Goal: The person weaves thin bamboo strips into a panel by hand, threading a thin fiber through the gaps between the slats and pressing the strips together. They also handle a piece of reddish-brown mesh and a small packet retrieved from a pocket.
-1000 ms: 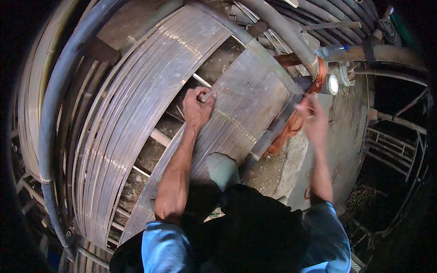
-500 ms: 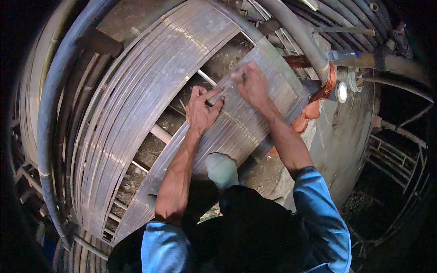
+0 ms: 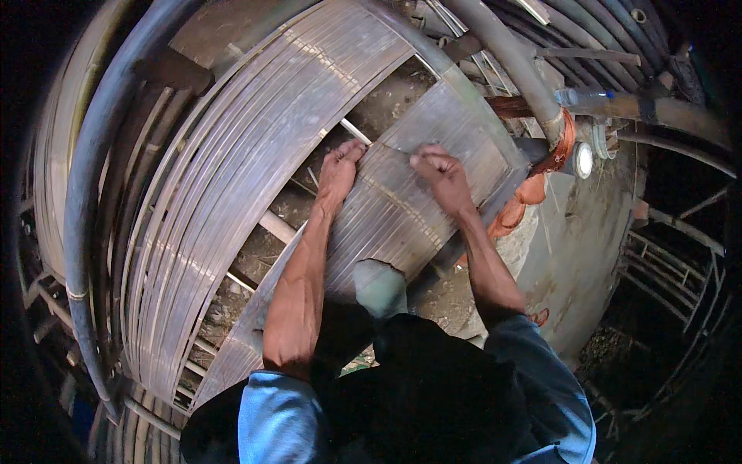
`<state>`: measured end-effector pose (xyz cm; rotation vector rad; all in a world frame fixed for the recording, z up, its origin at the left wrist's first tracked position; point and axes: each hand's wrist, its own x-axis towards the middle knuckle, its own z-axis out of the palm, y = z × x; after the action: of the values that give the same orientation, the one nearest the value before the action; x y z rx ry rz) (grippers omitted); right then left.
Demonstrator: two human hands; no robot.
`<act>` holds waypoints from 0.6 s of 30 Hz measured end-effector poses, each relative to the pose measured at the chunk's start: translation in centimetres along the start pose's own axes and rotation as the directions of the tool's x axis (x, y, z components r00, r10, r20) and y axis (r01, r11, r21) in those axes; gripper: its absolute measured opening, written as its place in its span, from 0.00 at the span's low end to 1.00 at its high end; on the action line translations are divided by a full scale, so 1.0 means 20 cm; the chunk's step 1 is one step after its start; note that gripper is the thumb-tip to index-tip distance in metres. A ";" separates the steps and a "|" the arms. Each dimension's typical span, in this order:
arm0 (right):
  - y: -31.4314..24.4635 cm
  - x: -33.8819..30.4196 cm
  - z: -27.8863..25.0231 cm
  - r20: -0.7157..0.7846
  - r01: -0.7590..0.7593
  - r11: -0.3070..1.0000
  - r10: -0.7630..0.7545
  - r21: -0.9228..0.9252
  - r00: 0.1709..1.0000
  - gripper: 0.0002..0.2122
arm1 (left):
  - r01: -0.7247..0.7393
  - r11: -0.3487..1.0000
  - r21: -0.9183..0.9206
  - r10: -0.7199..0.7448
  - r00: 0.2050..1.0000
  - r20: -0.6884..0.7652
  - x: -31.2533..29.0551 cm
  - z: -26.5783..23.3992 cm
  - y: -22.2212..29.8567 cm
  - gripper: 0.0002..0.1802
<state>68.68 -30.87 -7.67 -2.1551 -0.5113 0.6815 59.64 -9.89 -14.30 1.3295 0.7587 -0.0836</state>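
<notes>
Two panels of thin, close-set slats, which look like split bamboo, lie in front of me, the larger slatted panel (image 3: 255,155) on the left and the smaller slatted panel (image 3: 464,124) under my hands. Pale stitched lines cross both. My left hand (image 3: 338,172) is closed at the left edge of the smaller panel, beside the end of a pale crosspiece (image 3: 356,131). Over the middle of that panel, my right hand (image 3: 445,178) is closed with its fingertips pinched together. Whatever either hand grips is too small or too hidden to make out.
Thick poles frame the slats, with a curved pole (image 3: 85,201) at left and another pole (image 3: 510,54) at upper right. Orange cord (image 3: 560,147) wraps the right pole near a round white light (image 3: 583,159). A plastic bottle (image 3: 583,97) lies beyond. A grey-green knee (image 3: 379,286) is close below.
My left hand has drawn back slightly to the left, its spread fingers now closed. My right hand has come down nearer me and slightly right, still closed. The panels stay put.
</notes>
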 end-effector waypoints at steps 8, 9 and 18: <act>-0.19 0.25 0.09 0.082 -0.084 0.015 0.067 0.996 0.994 0.11 | 0.113 0.913 0.391 -0.166 0.981 0.105 -0.02 -0.01 0.01 0.28; -0.15 0.28 0.10 0.085 -0.086 0.016 0.064 0.996 0.994 0.11 | 0.094 0.912 0.400 -0.139 0.987 0.084 -0.03 -0.01 0.01 0.28; -0.12 -0.11 0.26 -0.195 0.306 0.841 -0.242 0.446 0.950 0.13 | 0.034 0.870 0.492 -0.102 0.989 0.111 -0.09 -0.05 0.01 0.31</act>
<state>63.39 -27.70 -7.98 -1.6118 -0.5101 0.4417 57.97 -9.62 -13.32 1.7583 0.6931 -0.4438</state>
